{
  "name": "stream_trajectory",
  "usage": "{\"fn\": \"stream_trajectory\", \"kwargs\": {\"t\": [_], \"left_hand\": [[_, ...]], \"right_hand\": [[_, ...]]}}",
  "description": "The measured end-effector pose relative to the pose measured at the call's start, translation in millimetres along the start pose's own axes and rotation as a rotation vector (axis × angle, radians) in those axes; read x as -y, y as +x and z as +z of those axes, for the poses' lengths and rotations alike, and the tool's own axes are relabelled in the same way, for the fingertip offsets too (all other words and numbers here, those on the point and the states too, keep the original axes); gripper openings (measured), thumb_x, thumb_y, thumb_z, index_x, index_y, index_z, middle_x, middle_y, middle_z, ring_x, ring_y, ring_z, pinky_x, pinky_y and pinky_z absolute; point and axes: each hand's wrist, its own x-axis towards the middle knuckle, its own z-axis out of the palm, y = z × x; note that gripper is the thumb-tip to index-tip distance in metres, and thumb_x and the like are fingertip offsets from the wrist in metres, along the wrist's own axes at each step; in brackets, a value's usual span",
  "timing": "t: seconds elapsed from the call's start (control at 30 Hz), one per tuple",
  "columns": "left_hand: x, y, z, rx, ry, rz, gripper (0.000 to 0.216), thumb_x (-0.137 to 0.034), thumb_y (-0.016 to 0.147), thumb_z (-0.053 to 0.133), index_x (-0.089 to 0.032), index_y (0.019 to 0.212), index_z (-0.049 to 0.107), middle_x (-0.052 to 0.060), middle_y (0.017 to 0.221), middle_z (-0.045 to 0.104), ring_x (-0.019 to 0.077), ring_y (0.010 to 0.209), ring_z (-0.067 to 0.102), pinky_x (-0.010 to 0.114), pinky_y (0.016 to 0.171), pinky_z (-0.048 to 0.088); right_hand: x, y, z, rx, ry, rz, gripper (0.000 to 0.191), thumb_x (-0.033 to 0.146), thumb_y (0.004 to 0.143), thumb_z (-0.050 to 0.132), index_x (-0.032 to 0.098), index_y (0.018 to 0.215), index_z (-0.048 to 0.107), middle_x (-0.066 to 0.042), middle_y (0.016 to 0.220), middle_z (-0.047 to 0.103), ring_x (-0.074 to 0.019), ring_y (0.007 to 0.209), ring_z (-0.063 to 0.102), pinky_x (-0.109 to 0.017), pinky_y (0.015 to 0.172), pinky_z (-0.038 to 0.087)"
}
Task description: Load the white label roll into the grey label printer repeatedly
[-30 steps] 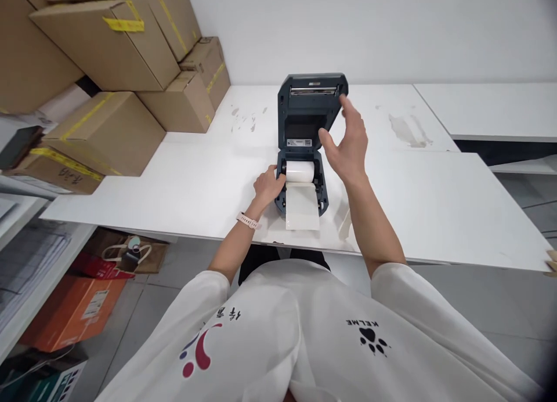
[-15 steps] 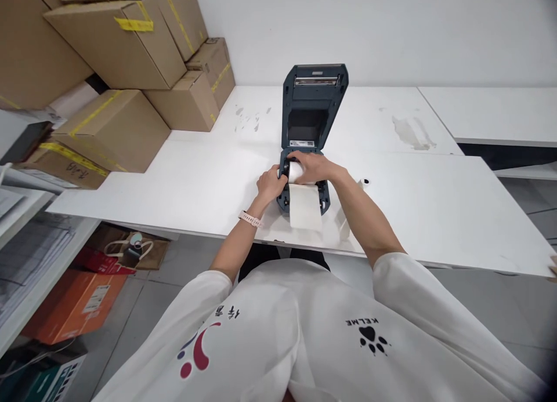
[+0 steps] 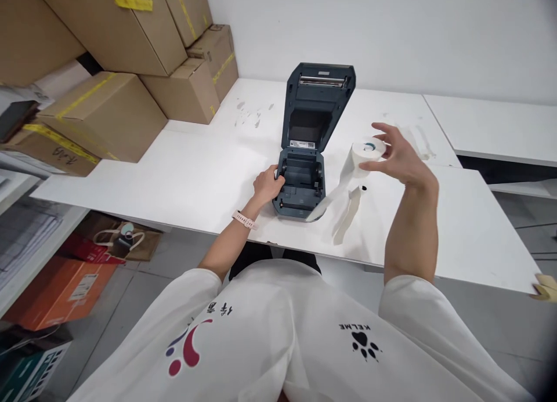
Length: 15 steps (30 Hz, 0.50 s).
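A dark blue label printer (image 3: 301, 184) stands on the white table (image 3: 183, 176) with its lid (image 3: 317, 103) tipped up and its roll bay bare. My left hand (image 3: 267, 184) grips the printer's left side, fingers curled on its edge. My right hand (image 3: 398, 154) is raised to the right of the printer and pinches a white label roll (image 3: 364, 152). A loose tail of labels hangs from the roll down to the printer's front right corner. A separate white paper strip (image 3: 346, 219) lies on the table below the roll.
Several cardboard boxes (image 3: 108, 109) with yellow tape are stacked at the back left of the table. A second white table (image 3: 496, 126) stands at the right. Below on the left are shelves, an orange box (image 3: 56, 289) and a bag on the floor.
My right hand went down to the roll in the printer, took hold of it and lifted it out to the right. The left hand stayed on the printer's side.
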Motion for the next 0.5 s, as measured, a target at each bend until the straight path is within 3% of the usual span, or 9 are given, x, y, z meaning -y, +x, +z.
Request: {"fn": "stream_trajectory", "kwargs": {"t": [0.1,0.27,0.4,0.5], "left_hand": [[0.8,0.7,0.8,-0.006,-0.005,-0.006,0.052,-0.025,0.088,0.048,-0.024,0.138,0.061,0.008,0.099,0.076,0.0312,0.104,0.068,0.04,0.085,0.05],[0.1,-0.6,-0.9,-0.003,-0.033,-0.004,0.053,-0.025,0.087,0.048,-0.023,0.137,0.062,0.008,0.094,0.075,0.0301,0.1,0.068,0.038,0.083,0.049],[-0.4,-1.5,-1.4,-0.01,-0.049,0.001,0.052,-0.025,0.086,0.048,-0.023,0.136,0.063,0.007,0.09,0.073,0.0287,0.094,0.067,0.037,0.08,0.049],[0.1,-1.2,-0.4,-0.008,-0.06,0.001,0.053,-0.024,0.086,0.047,-0.021,0.136,0.063,0.007,0.086,0.072,0.0282,0.091,0.067,0.037,0.078,0.048]], "right_hand": [[-41.2,24.1,25.3,-0.053,0.06,0.12,0.115,0.036,0.054,0.089,0.022,0.157,0.039,-0.02,0.142,0.056,-0.0317,0.106,0.067,-0.049,0.089,0.055],[-77.3,36.9,52.2,-0.096,0.207,0.235,0.12,0.033,0.048,0.087,0.017,0.157,0.038,-0.023,0.149,0.051,-0.0347,0.117,0.065,-0.052,0.101,0.053],[-95.0,-1.4,40.7,-0.132,0.44,0.199,0.105,0.04,0.057,0.087,0.027,0.153,0.045,-0.018,0.154,0.052,-0.0329,0.141,0.053,-0.049,0.113,0.046],[-102.0,-45.2,38.0,-0.025,0.502,0.163,0.083,0.04,0.064,0.087,0.034,0.141,0.058,-0.01,0.15,0.059,-0.0293,0.141,0.054,-0.047,0.114,0.045]]}}
